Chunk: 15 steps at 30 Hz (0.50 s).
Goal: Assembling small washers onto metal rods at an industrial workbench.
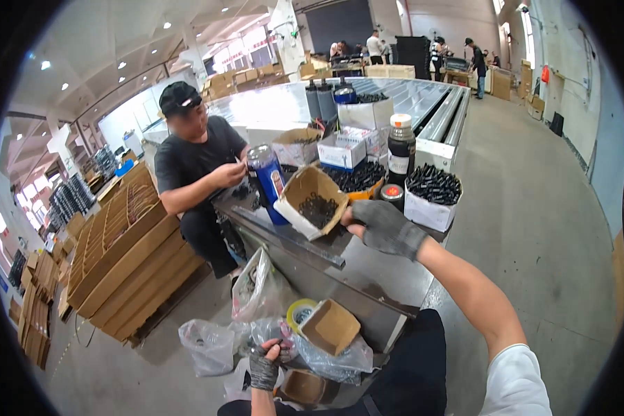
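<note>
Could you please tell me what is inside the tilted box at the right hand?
Small dark parts lie heaped in the tilted box; whatever is beneath them is covered.

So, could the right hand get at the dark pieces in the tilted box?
Probably yes: the box is open toward the person, nothing covers the dark pieces, and the right hand is at its edge.

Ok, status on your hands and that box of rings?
Right hand holds cardboard box by its edge, tilted, dark rings inside. Left hand low near plastic bags, grip unclear. Blue bottle close on box's left.
</note>
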Available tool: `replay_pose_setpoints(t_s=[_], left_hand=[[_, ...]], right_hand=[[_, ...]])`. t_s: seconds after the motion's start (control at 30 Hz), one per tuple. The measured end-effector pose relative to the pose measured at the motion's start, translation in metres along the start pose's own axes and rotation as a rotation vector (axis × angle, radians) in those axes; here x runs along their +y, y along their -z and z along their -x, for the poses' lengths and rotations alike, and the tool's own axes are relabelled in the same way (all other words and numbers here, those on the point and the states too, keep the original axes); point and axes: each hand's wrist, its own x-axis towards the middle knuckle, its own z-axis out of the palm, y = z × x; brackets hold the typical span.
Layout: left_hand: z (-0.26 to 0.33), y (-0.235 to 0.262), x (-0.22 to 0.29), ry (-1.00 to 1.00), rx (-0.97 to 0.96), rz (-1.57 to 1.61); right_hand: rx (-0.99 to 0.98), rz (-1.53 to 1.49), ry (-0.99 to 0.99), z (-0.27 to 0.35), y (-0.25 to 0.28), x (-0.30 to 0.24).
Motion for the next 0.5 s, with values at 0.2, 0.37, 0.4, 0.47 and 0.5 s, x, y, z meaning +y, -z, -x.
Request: replay_pose_setpoints(t_s=[0.2, 0.37, 0.4, 0.47, 0.5], left_hand=[[-0.032, 0.003, 0.003, 0.083, -0.041, 0.025], [-0.031, 0.002, 0.017, 0.028, -0.066, -0.047], [-0.030, 0.003, 0.020, 0.024, -0.069, -0.030], [-0.030, -0.002, 0.024, 0.042, -0.062, -0.019], [-0.031, -0.001, 0.024, 0.037, -0.058, -0.065]], right_hand=[[-0.302, 0.189, -0.049, -0.106, -0.050, 0.047], [-0.717, 0.261, -0.109, -0.134, -0.080, 0.058], [-0.726, 0.256, -0.099, -0.135, -0.086, 0.060], [-0.680, 0.279, -0.090, -0.135, -0.093, 0.065], [-0.626, 0.303, -0.084, -0.132, -0.095, 0.066]])
